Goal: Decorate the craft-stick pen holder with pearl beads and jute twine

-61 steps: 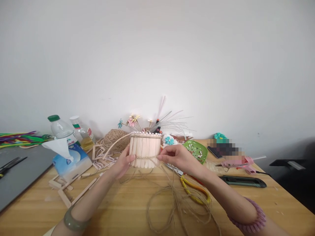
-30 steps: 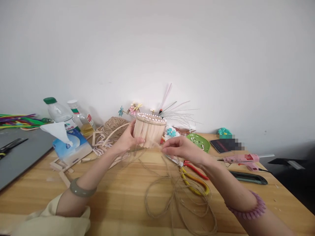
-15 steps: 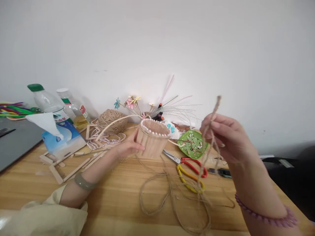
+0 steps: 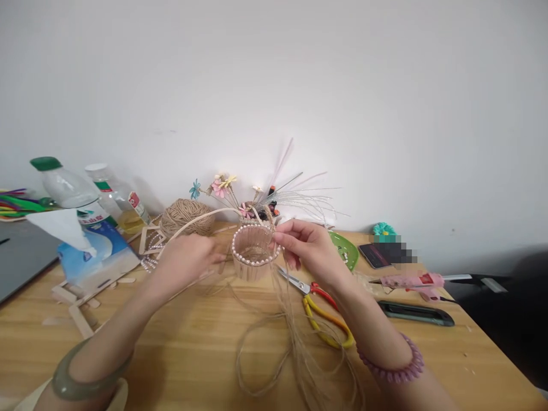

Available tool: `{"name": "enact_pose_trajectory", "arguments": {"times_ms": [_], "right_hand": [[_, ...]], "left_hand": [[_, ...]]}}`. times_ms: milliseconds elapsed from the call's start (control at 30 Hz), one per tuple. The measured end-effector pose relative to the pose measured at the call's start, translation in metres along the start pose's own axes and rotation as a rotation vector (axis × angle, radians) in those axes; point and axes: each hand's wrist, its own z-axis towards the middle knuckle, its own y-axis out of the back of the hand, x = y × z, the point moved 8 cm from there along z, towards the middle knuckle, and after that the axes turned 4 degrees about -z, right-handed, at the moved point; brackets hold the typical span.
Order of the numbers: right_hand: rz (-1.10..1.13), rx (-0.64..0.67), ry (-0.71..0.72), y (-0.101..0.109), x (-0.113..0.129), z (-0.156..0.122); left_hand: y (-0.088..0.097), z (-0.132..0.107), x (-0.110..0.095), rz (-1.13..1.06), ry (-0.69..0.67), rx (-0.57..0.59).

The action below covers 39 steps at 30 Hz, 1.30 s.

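A small round basket of wooden craft sticks (image 4: pixel 252 254), rimmed with white pearls, is tilted so its open mouth faces me just above the wooden table (image 4: pixel 192 354). My left hand (image 4: pixel 186 260) grips its left side. My right hand (image 4: pixel 302 245) pinches strands of jute twine (image 4: pixel 295 319) at the basket's right rim. The twine hangs down from there into loose loops on the table in front of me.
Scissors (image 4: pixel 306 285) and yellow-handled pliers (image 4: pixel 327 325) lie right of the basket. Further right are a green dish (image 4: pixel 346 248), a phone (image 4: pixel 379 254), a pink glue gun (image 4: pixel 413 281) and a dark cutter (image 4: pixel 415 313). A twine ball (image 4: pixel 184 216), tissue pack (image 4: pixel 92 254), bottles and loose sticks stand left.
My right hand, raised high with the twine half a second ago, has come down to the basket's rim. The basket has tipped so its opening faces me.
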Motion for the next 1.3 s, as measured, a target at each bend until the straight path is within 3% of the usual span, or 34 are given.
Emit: {"name": "enact_pose_trajectory", "arguments": {"times_ms": [67, 167, 300, 467, 667, 767, 867, 1067, 1300], "right_hand": [[0.044, -0.003, -0.011, -0.006, 0.0, 0.002], [0.096, -0.034, -0.008, -0.01, -0.001, 0.004], [0.094, -0.085, 0.006, -0.008, -0.002, 0.005], [0.014, -0.085, -0.008, -0.002, -0.002, 0.006], [-0.032, -0.122, 0.006, 0.002, -0.002, 0.007], [-0.055, -0.118, 0.015, 0.003, -0.004, 0.009], [-0.071, -0.06, -0.015, 0.003, -0.007, 0.011], [-0.073, 0.126, -0.08, 0.0, -0.004, 0.013], [-0.113, 0.113, -0.072, 0.003, -0.005, 0.012]], "left_hand": [[-0.008, -0.005, -0.019, 0.022, 0.085, 0.027], [-0.045, -0.005, -0.041, -0.292, 0.176, 0.186], [-0.069, 0.002, -0.051, -0.435, 0.209, 0.232], [-0.055, 0.01, -0.05, -0.303, 0.138, 0.101], [-0.065, 0.01, -0.045, -0.394, 0.175, 0.187], [-0.066, 0.011, -0.041, -0.424, 0.218, 0.162], [-0.064, 0.012, -0.038, -0.398, 0.252, 0.118], [-0.064, 0.013, -0.031, -0.419, 0.345, 0.14], [-0.065, 0.013, -0.031, -0.471, 0.349, 0.171]]}}
